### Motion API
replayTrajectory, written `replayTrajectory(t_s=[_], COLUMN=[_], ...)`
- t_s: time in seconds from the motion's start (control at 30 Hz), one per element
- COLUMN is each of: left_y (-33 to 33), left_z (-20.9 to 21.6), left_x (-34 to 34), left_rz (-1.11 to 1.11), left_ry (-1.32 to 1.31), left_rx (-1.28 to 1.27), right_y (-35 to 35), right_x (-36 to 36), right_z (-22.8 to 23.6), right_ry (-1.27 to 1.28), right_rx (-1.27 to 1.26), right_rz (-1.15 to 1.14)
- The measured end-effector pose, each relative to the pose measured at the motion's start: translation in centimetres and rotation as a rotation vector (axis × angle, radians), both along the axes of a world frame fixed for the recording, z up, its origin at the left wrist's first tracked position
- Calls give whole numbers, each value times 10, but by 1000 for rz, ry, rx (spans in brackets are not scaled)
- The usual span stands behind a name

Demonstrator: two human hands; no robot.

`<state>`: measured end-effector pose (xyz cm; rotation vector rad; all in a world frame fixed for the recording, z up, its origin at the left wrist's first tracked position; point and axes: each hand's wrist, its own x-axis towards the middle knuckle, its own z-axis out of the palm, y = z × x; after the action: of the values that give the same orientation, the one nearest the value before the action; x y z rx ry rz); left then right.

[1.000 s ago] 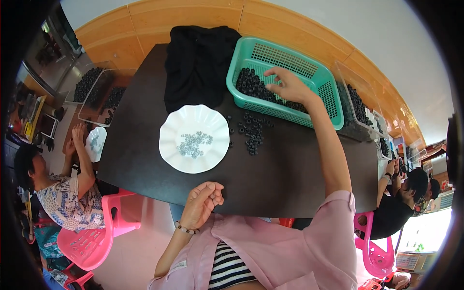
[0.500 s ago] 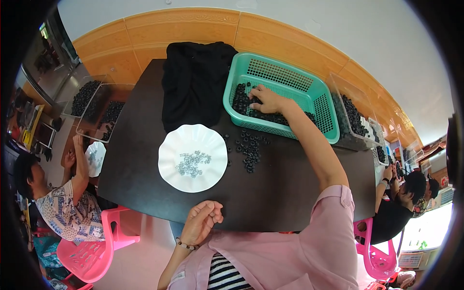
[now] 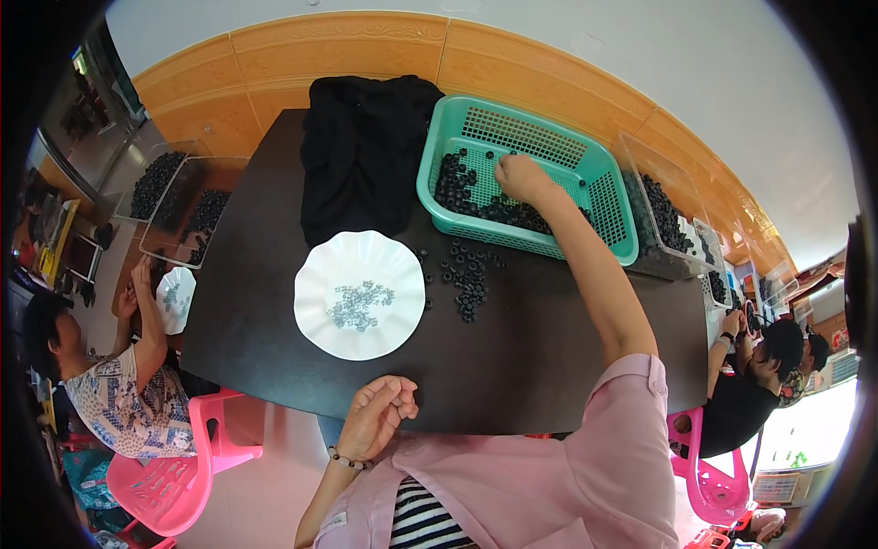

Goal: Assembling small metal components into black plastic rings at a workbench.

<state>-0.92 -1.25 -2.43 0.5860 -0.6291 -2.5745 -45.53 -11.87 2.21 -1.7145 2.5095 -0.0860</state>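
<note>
My right hand (image 3: 525, 178) is inside the green plastic basket (image 3: 441, 215), its fingers curled down and their tips hidden. Small black ring-shaped pieces (image 3: 455, 181) lie heaped along the basket's near and left side. Palm up at the table's front edge, my left hand (image 3: 378, 414) is closed with its fingertips bunched together; whatever they hold is too small to make out. Beyond it stands a white scalloped plate (image 3: 315, 316) with a scatter of tiny clear-grey pieces (image 3: 361, 306). More loose black rings (image 3: 471, 284) rest on the table between plate and basket.
A black cloth (image 3: 361, 156) lies left of the basket on the dark table (image 3: 265, 302). To the right stands a clear bin (image 3: 663, 215) of black pieces. People sit at both sides, a person in a patterned shirt (image 3: 137, 403) at left, near a pink chair (image 3: 160, 485).
My right hand has shifted right and slightly back in the basket, and its fingers have drawn in. Black pieces there lie more spread out. My left hand stays closed in about the same place.
</note>
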Motion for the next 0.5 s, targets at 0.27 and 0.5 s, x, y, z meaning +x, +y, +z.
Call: replayTrajectory(t_s=[0.27, 0.5], left_y=[3, 0], left_z=[4, 2], left_x=[3, 7], left_rz=[25, 20], left_ry=[-64, -52], left_rx=[-5, 94], right_y=[55, 118], right_x=[86, 190], right_z=[72, 21], right_ry=[-151, 87], right_rx=[-555, -544], right_rz=[106, 639])
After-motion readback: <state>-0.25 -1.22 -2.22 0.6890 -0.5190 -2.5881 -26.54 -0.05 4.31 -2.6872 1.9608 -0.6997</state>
